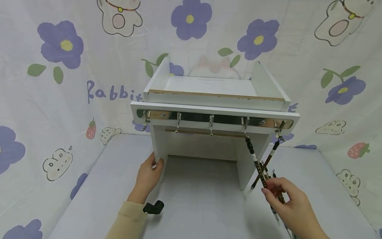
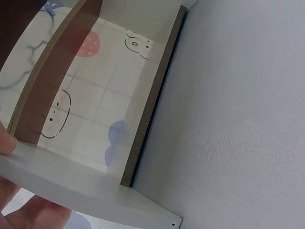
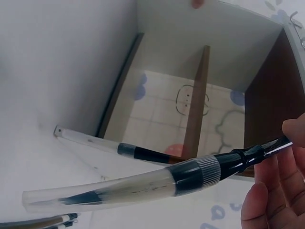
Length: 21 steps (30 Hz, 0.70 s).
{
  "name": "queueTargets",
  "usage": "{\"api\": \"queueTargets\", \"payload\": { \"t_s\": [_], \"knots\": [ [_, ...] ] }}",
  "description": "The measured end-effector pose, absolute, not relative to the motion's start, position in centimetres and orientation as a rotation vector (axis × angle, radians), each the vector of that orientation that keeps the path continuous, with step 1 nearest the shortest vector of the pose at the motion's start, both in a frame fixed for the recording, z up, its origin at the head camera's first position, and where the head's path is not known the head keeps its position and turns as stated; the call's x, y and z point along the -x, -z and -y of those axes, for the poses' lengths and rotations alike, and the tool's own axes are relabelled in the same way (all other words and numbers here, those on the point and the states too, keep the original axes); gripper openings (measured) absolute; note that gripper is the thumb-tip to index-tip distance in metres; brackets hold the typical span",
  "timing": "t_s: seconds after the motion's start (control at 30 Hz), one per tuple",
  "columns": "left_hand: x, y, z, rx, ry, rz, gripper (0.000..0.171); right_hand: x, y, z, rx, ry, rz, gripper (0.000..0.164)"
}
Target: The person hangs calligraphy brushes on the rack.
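A small white shelf rack (image 1: 215, 107) stands on the table, with a metal strip of several hooks along its front. My left hand (image 1: 148, 176) grips its left side panel (image 2: 90, 179), thumb on one face and fingers on the other. My right hand (image 1: 290, 202) pinches the handle of a calligraphy brush (image 1: 256, 162), whose top end is at the second hook from the right (image 1: 246, 127). A clear cap (image 3: 95, 191) covers that brush's dark-tipped bristles. A second brush (image 1: 270, 155) hangs slanting from the rightmost hook (image 1: 280, 129), crossing behind the first.
More brushes (image 3: 38, 222) lie on the table to the right of the rack, partly behind my right hand. A black angled piece (image 1: 154, 207) shows beside my left sleeve (image 1: 126, 215). A cloth printed with flowers and rabbits (image 1: 62, 109) hangs behind and at the sides.
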<state>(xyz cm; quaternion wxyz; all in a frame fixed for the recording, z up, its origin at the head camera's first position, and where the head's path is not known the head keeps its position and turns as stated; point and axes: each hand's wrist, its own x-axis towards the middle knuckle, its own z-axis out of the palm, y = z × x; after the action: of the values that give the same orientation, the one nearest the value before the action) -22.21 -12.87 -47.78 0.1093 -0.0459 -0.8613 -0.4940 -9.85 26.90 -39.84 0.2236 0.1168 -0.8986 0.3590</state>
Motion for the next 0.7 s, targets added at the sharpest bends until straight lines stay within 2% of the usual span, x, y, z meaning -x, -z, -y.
{"api": "queueTargets", "payload": {
  "t_s": [0.37, 0.7],
  "knots": [
    [22.36, 47.95, 12.84, 0.135, 1.472, 2.522, 0.045, 10.03, 40.41, -27.05, -0.304, -0.966, 2.524, 0.019],
    [22.27, 47.79, 12.79, 0.125, 1.473, 2.534, 0.047, 10.40, 40.19, -26.62, -0.482, -0.974, 2.507, 0.022]
  ]
}}
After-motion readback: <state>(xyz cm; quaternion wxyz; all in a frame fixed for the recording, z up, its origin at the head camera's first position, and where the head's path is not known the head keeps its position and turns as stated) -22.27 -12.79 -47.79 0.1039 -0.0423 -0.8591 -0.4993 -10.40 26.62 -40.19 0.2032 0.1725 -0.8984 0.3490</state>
